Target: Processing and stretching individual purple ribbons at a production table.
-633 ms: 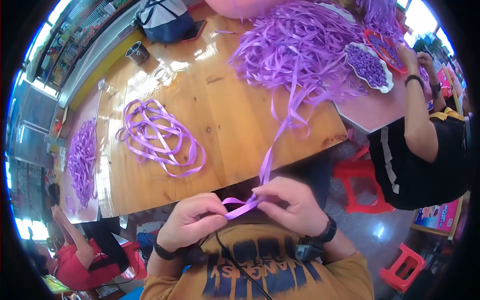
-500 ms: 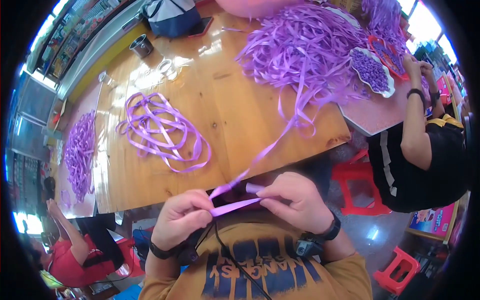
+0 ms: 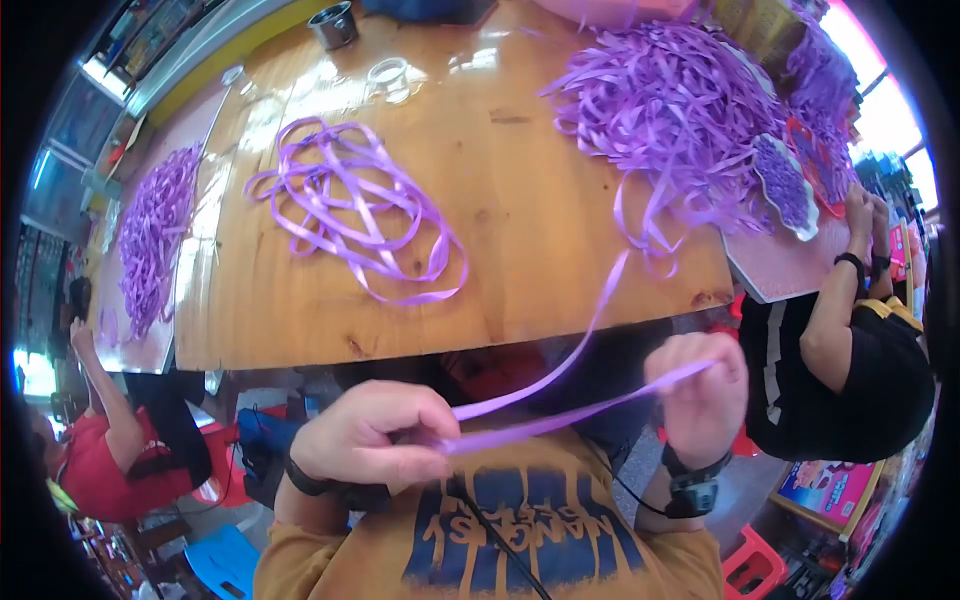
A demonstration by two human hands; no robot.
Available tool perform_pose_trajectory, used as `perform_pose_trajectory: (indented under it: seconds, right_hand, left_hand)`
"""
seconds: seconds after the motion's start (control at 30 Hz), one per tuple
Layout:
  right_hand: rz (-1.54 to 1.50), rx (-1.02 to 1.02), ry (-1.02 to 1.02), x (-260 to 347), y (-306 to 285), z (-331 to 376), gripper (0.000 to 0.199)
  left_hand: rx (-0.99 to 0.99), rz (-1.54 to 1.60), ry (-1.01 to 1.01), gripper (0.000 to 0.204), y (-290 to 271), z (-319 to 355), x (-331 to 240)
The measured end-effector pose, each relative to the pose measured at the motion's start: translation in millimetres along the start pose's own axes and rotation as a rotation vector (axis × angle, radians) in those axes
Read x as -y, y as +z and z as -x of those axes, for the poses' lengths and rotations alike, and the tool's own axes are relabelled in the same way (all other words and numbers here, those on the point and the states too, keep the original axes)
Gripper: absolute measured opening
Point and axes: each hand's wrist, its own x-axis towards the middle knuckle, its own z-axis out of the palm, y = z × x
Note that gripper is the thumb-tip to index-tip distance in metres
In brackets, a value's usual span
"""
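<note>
A purple ribbon [image 3: 575,418] stretches between my two hands, in front of the table's near edge. My left hand [image 3: 375,435] pinches it between thumb and fingers. Raised a little higher, my right hand [image 3: 700,395] is closed on the ribbon's other end and somewhat smeared by motion. From my left hand another length of ribbon runs up over the table edge to the big purple ribbon heap [image 3: 670,100] at the far right. A loose coil of purple ribbon [image 3: 365,215] lies on the wooden table [image 3: 500,270].
A metal cup [image 3: 333,27] and a clear round container [image 3: 390,78] stand toward the back. White and red dishes [image 3: 785,185] of small purple pieces sit at right, by a co-worker [image 3: 840,370]. Another person [image 3: 110,450] works at left beside a ribbon pile [image 3: 155,235].
My right hand has moved right and up, drawing the ribbon out longer between my hands. My left hand stays pinched on it. The view has shifted, so the table sits higher.
</note>
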Motion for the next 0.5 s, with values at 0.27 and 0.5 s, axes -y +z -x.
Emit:
perform_pose_trajectory:
  seconds: [0.27, 0.5]
  right_hand:
    - [-0.356, -0.13, -0.12, 25, -42, -1, 0.022]
    - [-0.356, -0.11, -0.1, 25, -54, 1, 0.02]
  left_hand:
    - [-0.395, 0.165, 0.051, 0.007, -10, 15, 6]
    - [-0.486, 0.18, 0.104, 0.011, -26, 37, 15]
